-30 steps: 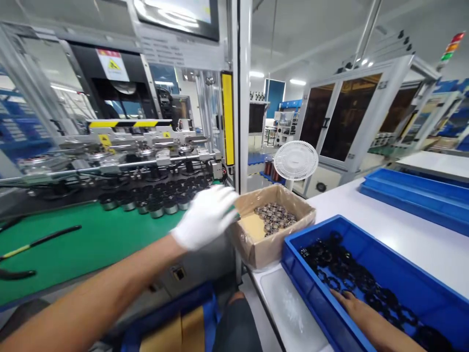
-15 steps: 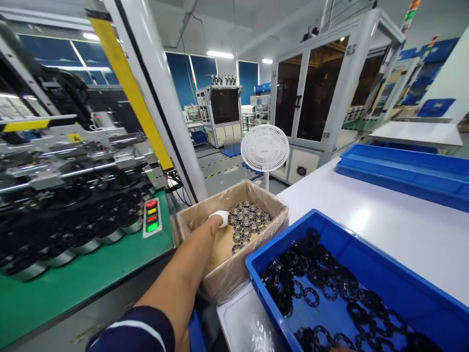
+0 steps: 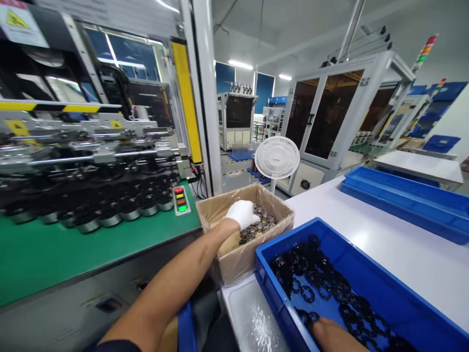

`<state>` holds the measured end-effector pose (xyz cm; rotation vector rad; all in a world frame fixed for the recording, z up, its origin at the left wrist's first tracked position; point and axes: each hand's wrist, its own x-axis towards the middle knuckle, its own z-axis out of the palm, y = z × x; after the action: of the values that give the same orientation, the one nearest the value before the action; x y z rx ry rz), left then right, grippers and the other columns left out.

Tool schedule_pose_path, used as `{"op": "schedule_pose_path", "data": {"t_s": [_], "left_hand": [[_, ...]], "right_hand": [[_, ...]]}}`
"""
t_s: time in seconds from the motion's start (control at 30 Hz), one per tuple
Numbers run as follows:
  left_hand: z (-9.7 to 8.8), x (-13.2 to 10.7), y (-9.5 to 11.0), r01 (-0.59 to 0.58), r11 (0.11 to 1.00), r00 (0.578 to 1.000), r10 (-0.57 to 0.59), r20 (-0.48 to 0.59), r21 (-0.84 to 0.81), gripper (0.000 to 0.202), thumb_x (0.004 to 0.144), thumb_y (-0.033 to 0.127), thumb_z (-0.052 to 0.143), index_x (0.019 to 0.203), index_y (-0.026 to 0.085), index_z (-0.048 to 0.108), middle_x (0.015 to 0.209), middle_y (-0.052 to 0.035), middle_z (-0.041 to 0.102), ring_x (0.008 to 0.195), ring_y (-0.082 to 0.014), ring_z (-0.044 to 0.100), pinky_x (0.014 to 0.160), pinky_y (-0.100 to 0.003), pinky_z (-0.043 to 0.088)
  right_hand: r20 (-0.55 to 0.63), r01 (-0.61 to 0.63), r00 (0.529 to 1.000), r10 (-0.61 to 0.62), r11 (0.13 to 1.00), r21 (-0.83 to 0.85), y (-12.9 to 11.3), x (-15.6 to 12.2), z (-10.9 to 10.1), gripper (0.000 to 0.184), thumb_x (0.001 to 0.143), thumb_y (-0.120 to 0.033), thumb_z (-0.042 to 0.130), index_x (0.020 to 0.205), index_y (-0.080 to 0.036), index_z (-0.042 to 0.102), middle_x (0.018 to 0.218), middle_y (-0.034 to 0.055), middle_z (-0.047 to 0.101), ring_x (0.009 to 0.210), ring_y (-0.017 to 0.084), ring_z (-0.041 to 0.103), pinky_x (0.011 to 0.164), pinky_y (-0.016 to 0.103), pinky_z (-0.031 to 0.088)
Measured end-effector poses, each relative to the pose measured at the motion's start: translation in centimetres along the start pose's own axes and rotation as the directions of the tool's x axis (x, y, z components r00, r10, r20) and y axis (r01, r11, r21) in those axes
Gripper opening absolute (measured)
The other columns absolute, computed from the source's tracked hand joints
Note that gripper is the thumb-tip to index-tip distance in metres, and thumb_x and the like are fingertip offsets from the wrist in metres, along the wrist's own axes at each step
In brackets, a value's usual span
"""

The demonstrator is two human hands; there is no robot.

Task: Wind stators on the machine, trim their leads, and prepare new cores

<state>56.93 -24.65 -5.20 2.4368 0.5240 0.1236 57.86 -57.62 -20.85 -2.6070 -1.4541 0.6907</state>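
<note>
My left hand (image 3: 242,213), in a white glove, reaches into a cardboard box (image 3: 234,266) lined with plastic. It rests, fingers curled, on a heap of small round metal parts (image 3: 261,226); whether it grips any is hidden. My right hand (image 3: 331,335), bare, lies in a blue bin (image 3: 395,288) among several black ring-shaped parts (image 3: 322,286) at the bottom edge of the view. Its fingers are hidden among the rings.
On the left a green-topped machine bench (image 3: 73,249) carries rows of round motor parts (image 3: 110,210) and a small button panel (image 3: 180,199). A white table (image 3: 403,249) holds another blue tray (image 3: 403,198). A white fan (image 3: 276,157) stands behind the box.
My left hand went from over the bench edge into the cardboard box and now sits on the metal parts. My right hand stays in the blue bin. My view has swung about.
</note>
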Motion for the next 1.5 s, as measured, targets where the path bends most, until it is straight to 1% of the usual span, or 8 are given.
{"op": "schedule_pose_path", "data": {"t_s": [0.17, 0.27, 0.37, 0.5, 0.7, 0.83, 0.97, 1.5], "left_hand": [[1.5, -14.0, -2.0, -0.187, 0.881, 0.981, 0.193, -0.032, -0.434, 0.058, 0.082, 0.029, 0.069, 0.134, 0.017, 0.046, 0.115, -0.0076, 0.068, 0.099, -0.0169, 0.066, 0.088, -0.031, 0.053], [3.4, -19.4, -3.7, -0.185, 0.578, 0.966, 0.254, -0.040, -0.795, 0.058, 0.079, 0.032, 0.072, 0.130, 0.015, 0.051, 0.116, -0.0109, 0.066, 0.103, -0.0192, 0.064, 0.088, -0.031, 0.050], [4.8, -22.0, -3.9, -0.196, 0.330, 0.954, 0.282, -0.102, -0.923, 0.054, 0.076, 0.037, 0.077, 0.122, 0.018, 0.056, 0.121, -0.0114, 0.063, 0.112, -0.0212, 0.059, 0.095, -0.033, 0.046], [5.9, -23.7, -2.5, -0.205, 0.227, 0.939, 0.320, -0.126, -0.952, 0.056, 0.083, 0.038, 0.072, 0.132, 0.024, 0.048, 0.134, -0.0108, 0.058, 0.123, -0.0221, 0.055, 0.107, -0.039, 0.039], [7.6, -25.0, -1.1, -0.148, 0.379, 0.961, 0.273, -0.042, -0.914, 0.076, 0.077, 0.039, 0.078, 0.140, 0.022, 0.039, 0.134, -0.0107, 0.055, 0.125, -0.0251, 0.053, 0.114, -0.043, 0.033], [8.0, -25.0, -1.3, -0.123, 0.456, 0.977, 0.213, -0.027, -0.882, 0.071, 0.078, 0.038, 0.077, 0.138, 0.023, 0.043, 0.128, -0.0082, 0.059, 0.117, -0.0241, 0.057, 0.108, -0.042, 0.039], [8.2, -24.8, -1.9, -0.130, 0.452, 0.973, 0.229, -0.026, -0.883, 0.069, 0.077, 0.037, 0.078, 0.136, 0.023, 0.045, 0.131, -0.0081, 0.059, 0.119, -0.0248, 0.057, 0.108, -0.040, 0.040], [8.7, -24.8, -3.0, 0.011, 0.399, 0.974, 0.202, 0.100, -0.917, 0.073, 0.071, 0.044, 0.081, 0.132, 0.021, 0.049, 0.123, -0.0078, 0.066, 0.114, -0.0268, 0.062, 0.100, -0.038, 0.049]], "right_hand": [[-0.396, 0.099, 0.916, -0.070, 0.994, 0.054, -1.6, -0.8, -4.0, 0.032, 0.079, -0.024, 0.051, 0.100, -0.019, 0.074, 0.099, 0.0115, 0.076, 0.091, 0.025, 0.073, 0.082, 0.034, 0.058], [-0.711, 0.274, 0.676, -0.195, 0.962, -0.003, -5.1, -1.9, -7.3, 0.028, 0.085, -0.024, 0.054, 0.108, -0.018, 0.070, 0.099, 0.0102, 0.076, 0.088, 0.023, 0.073, 0.079, 0.034, 0.060], [-0.829, 0.513, 0.416, -0.374, 0.849, -0.126, -10.6, -3.4, -9.2, 0.026, 0.089, -0.017, 0.061, 0.114, -0.020, 0.064, 0.098, 0.0071, 0.074, 0.086, 0.018, 0.071, 0.077, 0.030, 0.059], [-0.857, 0.677, 0.260, -0.446, 0.717, -0.167, -15.9, -4.8, -8.6, 0.032, 0.084, -0.002, 0.063, 0.112, -0.016, 0.061, 0.091, 0.0068, 0.071, 0.085, 0.016, 0.066, 0.077, 0.030, 0.056], [-0.791, 0.726, 0.246, -0.559, 0.647, -0.231, -15.9, -5.8, -6.3, 0.031, 0.085, 0.002, 0.054, 0.113, -0.011, 0.060, 0.096, 0.0113, 0.068, 0.093, 0.018, 0.066, 0.080, 0.030, 0.057], [-0.819, 0.650, 0.275, -0.504, 0.725, -0.228, -15.0, -5.9, -6.3, 0.042, 0.083, -0.003, 0.062, 0.124, -0.010, 0.056, 0.106, 0.0150, 0.063, 0.100, 0.021, 0.063, 0.083, 0.032, 0.057], [-0.780, 0.635, 0.324, -0.536, 0.734, -0.240, -14.6, -5.3, -6.8, 0.046, 0.085, -0.006, 0.062, 0.130, -0.012, 0.055, 0.108, 0.0161, 0.062, 0.100, 0.024, 0.061, 0.081, 0.039, 0.057], [-0.646, 0.621, 0.284, -0.708, 0.649, -0.439, -14.3, -4.2, -6.6, 0.034, 0.093, -0.020, 0.054, 0.123, -0.004, 0.053, 0.096, 0.0174, 0.065, 0.091, 0.026, 0.062, 0.070, 0.040, 0.053]]}}
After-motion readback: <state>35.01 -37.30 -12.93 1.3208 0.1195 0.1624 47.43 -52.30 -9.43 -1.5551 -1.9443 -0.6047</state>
